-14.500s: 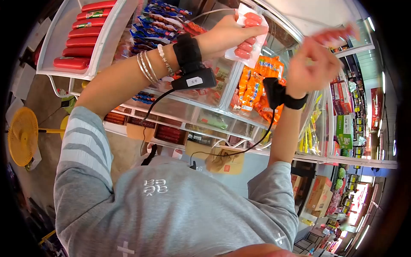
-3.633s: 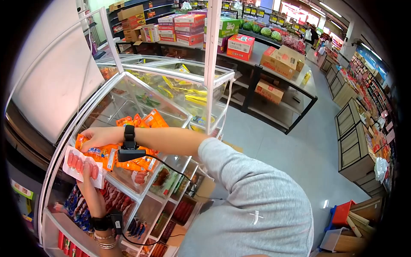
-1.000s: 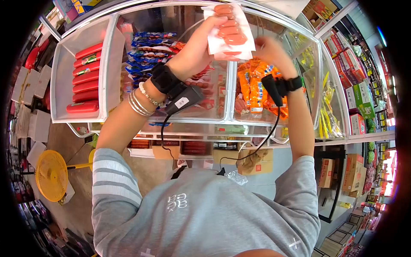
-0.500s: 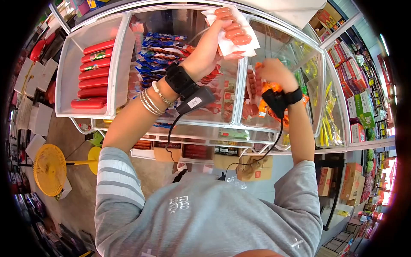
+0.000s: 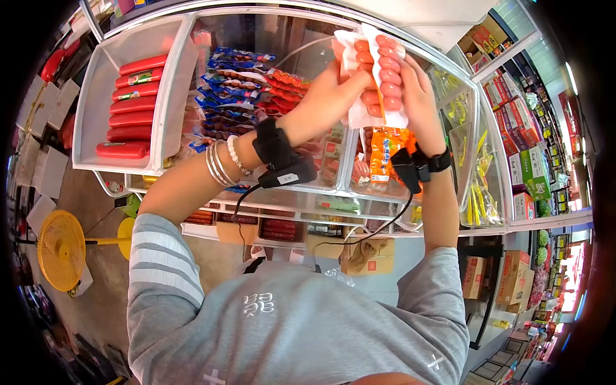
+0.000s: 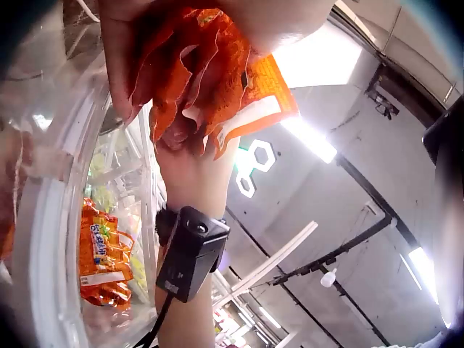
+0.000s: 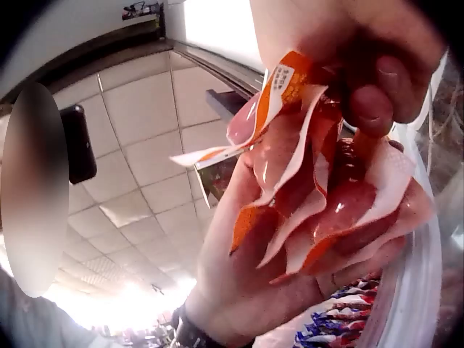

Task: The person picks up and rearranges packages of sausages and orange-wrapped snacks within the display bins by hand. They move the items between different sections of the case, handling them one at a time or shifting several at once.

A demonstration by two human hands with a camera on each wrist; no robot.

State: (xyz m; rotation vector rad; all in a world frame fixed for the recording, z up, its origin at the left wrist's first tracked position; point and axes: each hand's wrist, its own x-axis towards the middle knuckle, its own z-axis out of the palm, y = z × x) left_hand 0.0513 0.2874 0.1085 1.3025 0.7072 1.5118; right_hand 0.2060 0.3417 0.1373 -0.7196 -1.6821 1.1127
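Observation:
My left hand (image 5: 337, 96) grips flat packs of pink sausages (image 5: 363, 61), white faces up, above the display case. Against their right side, my right hand (image 5: 420, 106) holds another sausage pack (image 5: 390, 77) on edge, its fingers along the back. Seen from the left wrist, the packs (image 6: 217, 87) have orange printed backs and are bunched between both hands. The right wrist view shows several pack edges (image 7: 290, 181) fanned out, with curled fingers of my right hand (image 7: 355, 51) at their upper end. Below the hands, orange packs (image 5: 387, 151) lie in a compartment.
A white bin (image 5: 83, 141) of red sausages stands at the left. Blue and red packs (image 5: 234, 83) fill the compartment beside it; yellow packs (image 5: 478, 192) lie at the right. White dividers (image 5: 346, 163) separate the compartments. A yellow fan (image 5: 61, 250) stands on the floor.
My right hand has risen from the orange-pack compartment and now holds a sausage pack against those in my left hand. The left hand's packs have shifted slightly right and turned more upright.

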